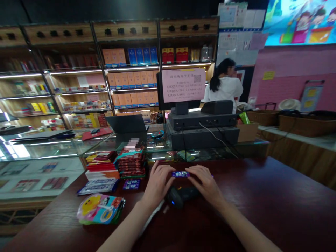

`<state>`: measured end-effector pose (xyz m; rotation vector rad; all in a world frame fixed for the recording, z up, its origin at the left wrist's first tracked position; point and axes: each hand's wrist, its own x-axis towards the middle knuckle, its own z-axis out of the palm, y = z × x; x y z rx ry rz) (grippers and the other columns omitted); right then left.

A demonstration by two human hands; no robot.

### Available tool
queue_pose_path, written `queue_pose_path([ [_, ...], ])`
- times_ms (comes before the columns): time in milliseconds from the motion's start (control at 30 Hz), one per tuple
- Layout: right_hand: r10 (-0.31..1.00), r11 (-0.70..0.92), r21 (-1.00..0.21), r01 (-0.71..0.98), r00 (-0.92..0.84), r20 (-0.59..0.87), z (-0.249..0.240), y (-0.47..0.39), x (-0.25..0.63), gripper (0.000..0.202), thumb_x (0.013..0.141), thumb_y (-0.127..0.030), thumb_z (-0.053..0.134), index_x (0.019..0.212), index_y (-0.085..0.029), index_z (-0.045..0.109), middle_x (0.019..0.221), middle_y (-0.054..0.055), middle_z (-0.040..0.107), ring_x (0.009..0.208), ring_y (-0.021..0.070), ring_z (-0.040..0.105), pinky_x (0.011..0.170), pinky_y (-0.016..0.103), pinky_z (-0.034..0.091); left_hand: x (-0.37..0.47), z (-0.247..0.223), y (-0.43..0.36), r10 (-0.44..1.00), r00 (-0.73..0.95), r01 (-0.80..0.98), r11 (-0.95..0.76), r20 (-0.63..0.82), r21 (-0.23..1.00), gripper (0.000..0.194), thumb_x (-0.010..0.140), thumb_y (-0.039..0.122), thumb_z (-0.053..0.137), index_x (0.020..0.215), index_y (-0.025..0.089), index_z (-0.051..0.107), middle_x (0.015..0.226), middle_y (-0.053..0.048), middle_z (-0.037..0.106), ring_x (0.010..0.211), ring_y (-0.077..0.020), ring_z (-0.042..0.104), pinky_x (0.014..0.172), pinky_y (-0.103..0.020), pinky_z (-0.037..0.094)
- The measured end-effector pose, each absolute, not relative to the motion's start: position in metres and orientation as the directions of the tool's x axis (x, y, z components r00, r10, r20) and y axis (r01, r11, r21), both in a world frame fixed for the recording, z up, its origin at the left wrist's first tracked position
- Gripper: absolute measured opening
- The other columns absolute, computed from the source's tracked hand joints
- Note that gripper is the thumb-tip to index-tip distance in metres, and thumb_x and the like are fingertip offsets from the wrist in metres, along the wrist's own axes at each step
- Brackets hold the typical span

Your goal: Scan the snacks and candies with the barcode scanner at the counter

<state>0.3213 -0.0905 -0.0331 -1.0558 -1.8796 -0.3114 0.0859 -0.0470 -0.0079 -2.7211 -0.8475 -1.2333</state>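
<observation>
A small purple wrapped packet (180, 174) is stretched level between my two hands above the dark red table. My left hand (158, 182) pinches its left end between thumb and fingers. At the other end, the thumb and fingers of my right hand (205, 182) close on the packet. Just below my hands lies a black barcode scanner (175, 198) with a blue light, partly covered by my right hand. Similar purple packets (131, 184) lie to the left of my left hand.
Left on the table are stacked red packets (131, 164), blue-white packs (98, 186) and a colourful duck-printed package (101, 209). Behind stand a monitor with a pink notice (183, 85) and a dark cash-register base (204, 136). A person in white (225, 87) is further back.
</observation>
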Motion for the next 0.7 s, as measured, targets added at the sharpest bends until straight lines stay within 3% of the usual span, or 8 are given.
queue_pose_path([
  [400, 0.584, 0.607, -0.311, 0.732, -0.145, 0.799, -0.034, -0.088, 0.290, 0.023, 0.096, -0.025, 0.057, 0.118, -0.028, 0.063, 0.111, 0.004, 0.072, 0.106, 0.0222, 0.064, 0.093, 0.039, 0.050, 0.050, -0.022, -0.045, 0.367, 0.511, 0.458, -0.882, 0.778, 0.115, 0.019, 0.096, 0.022, 0.056, 0.114, 0.026, 0.059, 0.111, 0.000, 0.073, 0.115, -0.0168, 0.061, 0.123, -0.052, 0.018],
  [700, 0.654, 0.563, -0.298, 0.771, -0.195, 0.731, -0.039, -0.082, 0.293, 0.028, 0.098, -0.028, 0.052, 0.123, -0.028, 0.063, 0.115, 0.007, 0.071, 0.110, 0.0249, 0.064, 0.094, 0.043, 0.051, 0.037, -0.024, -0.041, 0.468, 0.451, 0.529, -0.826, 0.760, 0.195, 0.012, 0.096, 0.026, 0.056, 0.106, 0.027, 0.064, 0.109, 0.001, 0.073, 0.115, -0.0176, 0.061, 0.124, -0.055, 0.009],
])
